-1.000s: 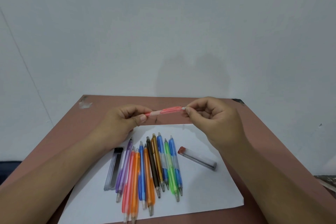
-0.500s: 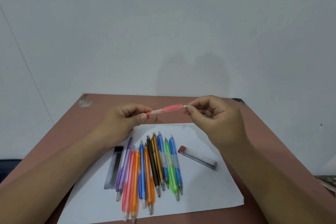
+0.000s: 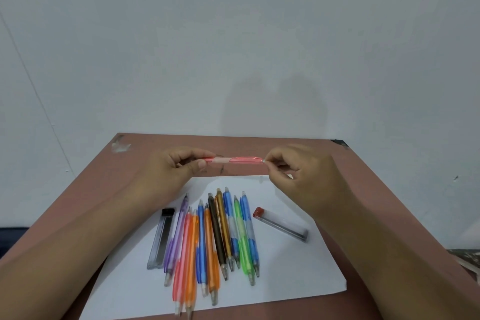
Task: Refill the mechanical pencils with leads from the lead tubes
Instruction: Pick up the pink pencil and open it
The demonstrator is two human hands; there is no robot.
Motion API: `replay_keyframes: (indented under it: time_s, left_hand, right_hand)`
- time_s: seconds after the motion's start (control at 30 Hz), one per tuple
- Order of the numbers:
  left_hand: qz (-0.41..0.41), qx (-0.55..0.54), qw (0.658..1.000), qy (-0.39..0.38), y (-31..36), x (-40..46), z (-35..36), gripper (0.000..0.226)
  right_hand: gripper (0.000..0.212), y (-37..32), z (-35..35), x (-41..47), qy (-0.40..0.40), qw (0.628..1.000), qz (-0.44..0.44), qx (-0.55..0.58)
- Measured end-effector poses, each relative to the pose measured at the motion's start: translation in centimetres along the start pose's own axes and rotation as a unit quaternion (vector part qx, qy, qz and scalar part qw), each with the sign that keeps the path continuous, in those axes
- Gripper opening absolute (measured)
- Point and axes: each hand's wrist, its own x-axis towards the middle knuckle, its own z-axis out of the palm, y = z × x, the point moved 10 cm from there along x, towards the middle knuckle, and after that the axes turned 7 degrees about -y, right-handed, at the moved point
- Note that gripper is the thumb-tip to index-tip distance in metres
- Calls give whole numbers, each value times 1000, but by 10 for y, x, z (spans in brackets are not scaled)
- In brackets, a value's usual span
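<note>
Above the brown desk [image 3: 376, 189], the left hand [image 3: 166, 171] grips one end of a pink mechanical pencil [image 3: 237, 160] held level; the right hand [image 3: 304, 171] pinches its other tip. Below, more pencils [image 3: 215, 236] lie on white paper [image 3: 298, 267] between two lead tubes [image 3: 281, 225].

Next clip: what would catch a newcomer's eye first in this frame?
Most likely the pink mechanical pencil, held level above the table between both hands: the left hand grips one end, the right hand pinches the other. Below it, a row of colourful pencils lies on a white sheet, flanked by a black-capped lead tube on the left and a red-capped lead tube on the right.
</note>
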Motion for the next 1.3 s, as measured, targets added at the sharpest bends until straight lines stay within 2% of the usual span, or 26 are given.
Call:
replay_keyframes:
  time_s: [0.1, 0.2, 0.33, 0.37, 0.43, 0.53, 0.67, 0.77, 0.87, 0.97, 1.2, 1.3]
  left_hand:
    - [3, 3, 1000, -4, 1, 0, -1, 37]
    - [11, 6, 1000, -11, 5, -1, 2, 42]
    - [9, -23, 1000, -9, 4, 0, 0, 43]
    - [4, -25, 1000, -7, 2, 0, -1, 42]
    - [-4, -25, 1000, -4, -4, 2, -3, 43]
    - [-10, -26, 1000, 4, -13, 6, -7, 41]
    - [-17, -20, 1000, 5, -15, 7, -6, 41]
    - [-19, -16, 1000, 10, -13, 5, -7, 43]
    - [-23, -18, 1000, 9, -13, 6, -7, 42]
    - [-26, -18, 999, 9, -14, 6, -6, 38]
    - [-25, -19, 999, 15, -14, 4, -8, 39]
    - [-28, -18, 999, 13, -14, 4, -7, 36]
  right_hand:
    - [11, 7, 2, -1, -4, 998, 33, 55]
    - [12, 20, 7, -3, -12, 983, 115, 145]
    - [18, 34, 19, -6, -7, 918, 217, 333]
    - [19, 40, 21, -8, -3, 907, 238, 347]
    - [18, 51, 27, -10, -32, 925, 262, 275]
    - [18, 57, 49, -10, -156, 953, 242, 90]
    - [10, 57, 64, -10, -201, 948, 238, 66]
    - [8, 59, 58, -9, -154, 946, 263, 113]
    - [10, 59, 43, -10, -48, 913, 291, 282]
    - [12, 53, 29, -11, 18, 881, 277, 383]
    - [16, 44, 33, -10, 9, 866, 275, 417]
    - [15, 44, 32, -11, 5, 873, 277, 403]
